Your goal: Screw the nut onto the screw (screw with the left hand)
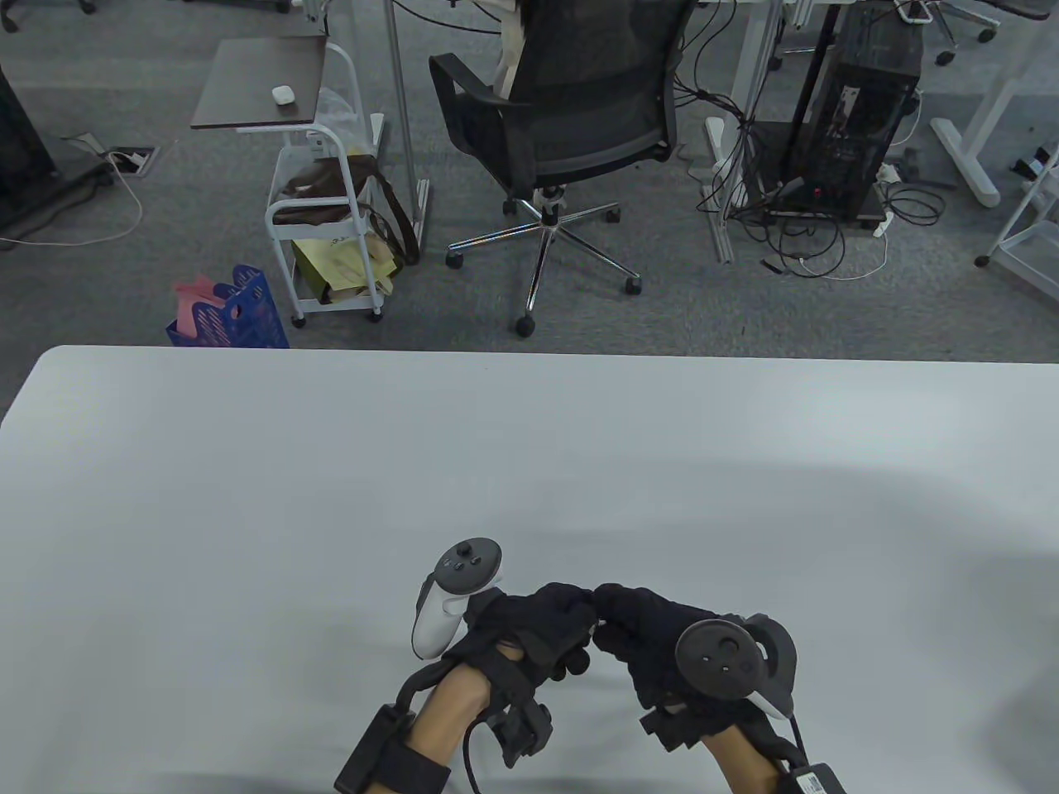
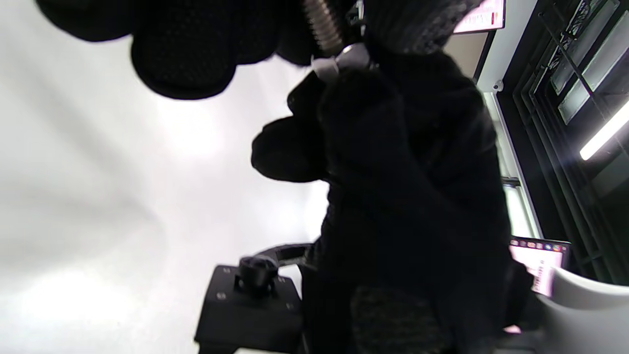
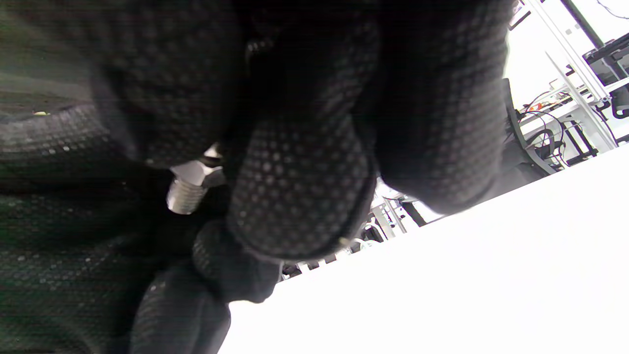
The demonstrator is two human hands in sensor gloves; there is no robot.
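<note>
**Lead:** Near the table's front edge, both hands meet just above the wide white table (image 1: 248, 496). Going left to right: the black-gloved left hand (image 1: 538, 633), its white tracker on the back, then the black-gloved right hand (image 1: 662, 641) with a dark tracker. Their fingertips touch.

**Trainee:** Where is the hardware? I can't find it from above.

**Lead:** Hidden there. The left wrist view shows the threaded grey metal screw (image 2: 322, 27) running up between the left hand's fingers, and the small silver hexagonal nut (image 2: 344, 59) sitting on it, pinched by the right hand's fingers. In the right wrist view the thread end pokes out past the nut.

**Trainee:** So both hands are closed on something?

**Lead:** Yes: left holds the screw, right grips the nut. I'd judge the nut is already started on the thread.

**Trainee:** How do I do this turn well?

**Lead:** Keep the nut square to the shaft, hold the right hand still, and roll the screw with the left fingertips. If it binds, back off instead of forcing; that probably means cross-threading. Regrip in short bites so nothing slips.

**Trainee:** Any room to worry about?

**Lead:** Bare tabletop spreads left, right and ahead. The near edge lies close under the wrists, so a dropped nut might roll off toward you.
</note>
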